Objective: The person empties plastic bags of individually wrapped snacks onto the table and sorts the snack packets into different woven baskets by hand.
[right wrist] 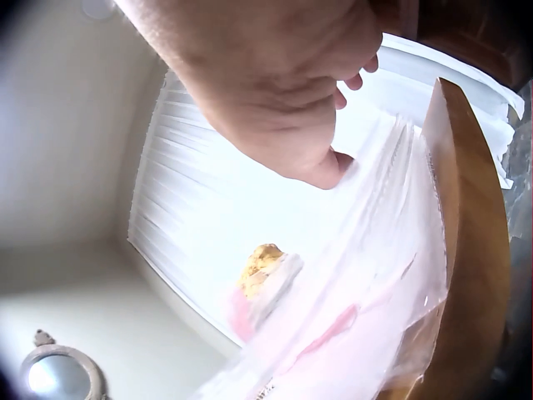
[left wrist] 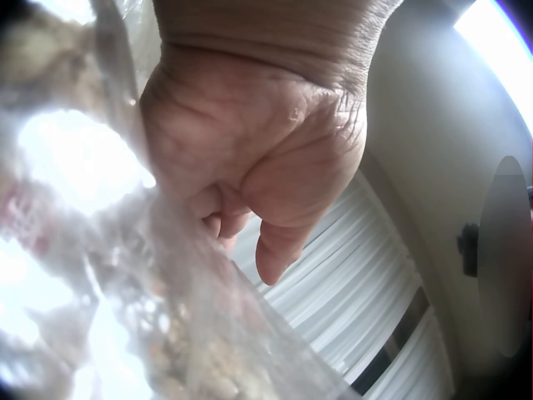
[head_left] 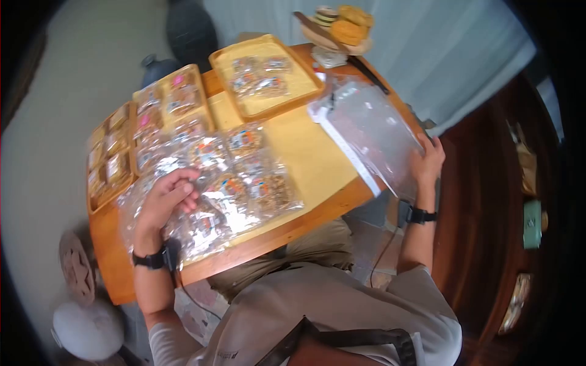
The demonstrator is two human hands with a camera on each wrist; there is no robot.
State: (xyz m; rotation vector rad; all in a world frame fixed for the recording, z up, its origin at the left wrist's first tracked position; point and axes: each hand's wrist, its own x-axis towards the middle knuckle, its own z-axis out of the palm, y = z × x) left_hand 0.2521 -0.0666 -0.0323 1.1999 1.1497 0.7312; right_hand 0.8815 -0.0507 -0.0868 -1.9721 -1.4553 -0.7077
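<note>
Many clear-wrapped packets (head_left: 229, 186) with orange and blue labels lie spread under a glossy layer of clear plastic at the front left of the table. My left hand (head_left: 168, 198) is over them, palm turned inward, fingers loosely bent and holding nothing. In the left wrist view, shiny wrapping (left wrist: 92, 275) fills the side next to the hand (left wrist: 250, 142). At the table's right side lies a stack of clear plastic bags (head_left: 369, 125) with a white strip along one edge. My right hand (head_left: 427, 163) is at its outer edge, fingers extended, thumb against the plastic (right wrist: 375, 242).
Wooden trays of packets stand at the left (head_left: 131, 177) and back left (head_left: 201, 91); another tray (head_left: 299, 100) holds several packets. A plate with orange food-like pieces (head_left: 351, 33) and a dark long object (head_left: 369, 76) are at the back right. Dark wooden shelving (head_left: 476, 201) stands right.
</note>
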